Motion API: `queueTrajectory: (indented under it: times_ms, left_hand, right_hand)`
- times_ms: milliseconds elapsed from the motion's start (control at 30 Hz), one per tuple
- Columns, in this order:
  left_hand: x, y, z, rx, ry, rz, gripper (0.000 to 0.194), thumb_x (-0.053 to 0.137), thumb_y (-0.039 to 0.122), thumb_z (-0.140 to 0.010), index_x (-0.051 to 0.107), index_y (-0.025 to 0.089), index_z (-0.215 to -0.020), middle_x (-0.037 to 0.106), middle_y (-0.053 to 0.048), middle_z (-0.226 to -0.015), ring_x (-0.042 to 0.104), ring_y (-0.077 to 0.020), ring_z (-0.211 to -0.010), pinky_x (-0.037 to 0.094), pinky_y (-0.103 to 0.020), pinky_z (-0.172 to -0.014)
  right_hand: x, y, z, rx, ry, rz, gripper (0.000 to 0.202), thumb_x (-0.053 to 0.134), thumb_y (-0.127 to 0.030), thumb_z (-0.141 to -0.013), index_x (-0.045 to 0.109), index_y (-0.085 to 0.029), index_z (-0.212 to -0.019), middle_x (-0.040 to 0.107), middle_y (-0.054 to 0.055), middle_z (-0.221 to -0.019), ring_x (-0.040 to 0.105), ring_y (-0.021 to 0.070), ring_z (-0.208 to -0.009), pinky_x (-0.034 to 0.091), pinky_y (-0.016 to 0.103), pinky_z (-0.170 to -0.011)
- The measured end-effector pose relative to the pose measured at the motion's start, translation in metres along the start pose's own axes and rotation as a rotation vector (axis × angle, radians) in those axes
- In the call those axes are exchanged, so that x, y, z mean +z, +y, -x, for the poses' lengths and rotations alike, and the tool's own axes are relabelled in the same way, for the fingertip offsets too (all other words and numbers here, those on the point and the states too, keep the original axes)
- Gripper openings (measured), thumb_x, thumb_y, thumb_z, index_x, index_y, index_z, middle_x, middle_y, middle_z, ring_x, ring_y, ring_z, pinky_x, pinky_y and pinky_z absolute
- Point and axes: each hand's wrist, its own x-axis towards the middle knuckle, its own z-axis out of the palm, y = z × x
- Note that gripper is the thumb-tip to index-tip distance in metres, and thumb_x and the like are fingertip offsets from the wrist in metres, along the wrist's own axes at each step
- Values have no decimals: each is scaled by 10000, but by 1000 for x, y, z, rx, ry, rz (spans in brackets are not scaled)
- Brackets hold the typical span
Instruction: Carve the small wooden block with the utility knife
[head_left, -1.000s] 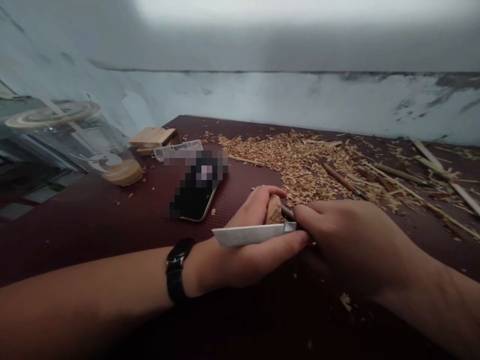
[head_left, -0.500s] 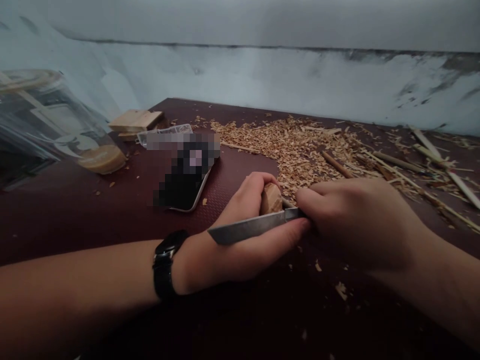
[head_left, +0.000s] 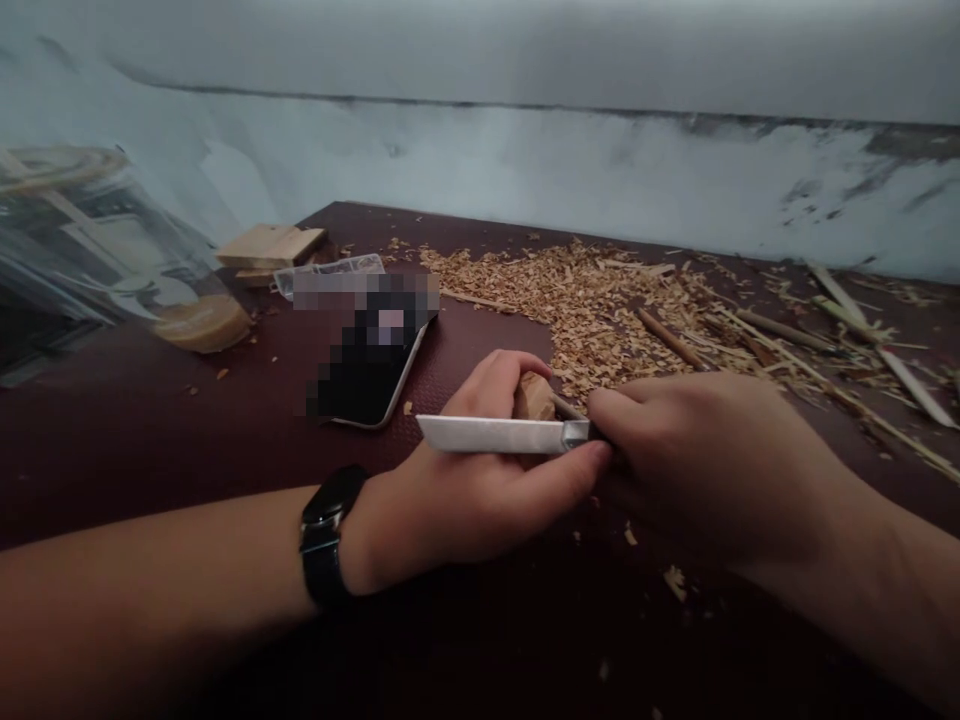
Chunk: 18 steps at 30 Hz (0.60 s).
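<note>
My left hand (head_left: 457,490), with a dark watch on its wrist, is wrapped round a pale piece of carved wood (head_left: 534,398). The wood's faceted end shows between the fingers and thumb; the rest is hidden. My right hand (head_left: 690,450) is closed on the handle of a knife (head_left: 495,435). The knife's blade points left, its flat face bright, and lies across the near side of the wood over my left palm. My left thumb tip reaches the base of the blade, close to the right fingers, which cover most of the handle.
Wood shavings (head_left: 585,310) are heaped behind my hands on the dark red table (head_left: 285,460). Sticks (head_left: 671,340) and peeled strips lie to the right. On the left are a phone (head_left: 367,375), a clear plastic case (head_left: 330,275), wooden blocks (head_left: 270,248) and a clear cup (head_left: 150,260).
The knife blade has turned from slanting down to the left to nearly level, and its face now catches the light. Both hands keep their hold.
</note>
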Motion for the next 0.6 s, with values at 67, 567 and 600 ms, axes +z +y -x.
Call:
queueTrajectory:
  times_ms: [67,567,600]
  left_hand:
    - [-2,0,-1,-23,-29,54,584,837,478,-783,608,206,-1246,697,-86,-1174,660,-291,-1034,520,-430,-896]
    - [1,-10,-5,109,-83,-58,667,824,639,-732,617,201,-1192,702,-49,-1107,673,-226,-895,550,-387,-822]
    - [2,-10,-4,111,-76,-61,680,827,634,-732,614,198,-1208,703,-53,-1116,676,-227,-902,550,-392,-850]
  right_hand:
    - [-1,3,-1,-54,-19,-12,135,587,-212,-723,478,-239,-647,622,1,-612,475,160,-486,165,295,-511]
    - [3,4,-2,-110,-107,-140,187,588,-60,-645,534,-233,-600,609,-20,-559,494,154,-435,160,317,-489]
    - [4,5,-1,-133,-84,-147,191,577,-54,-649,532,-234,-601,601,-22,-552,489,152,-428,159,320,-489]
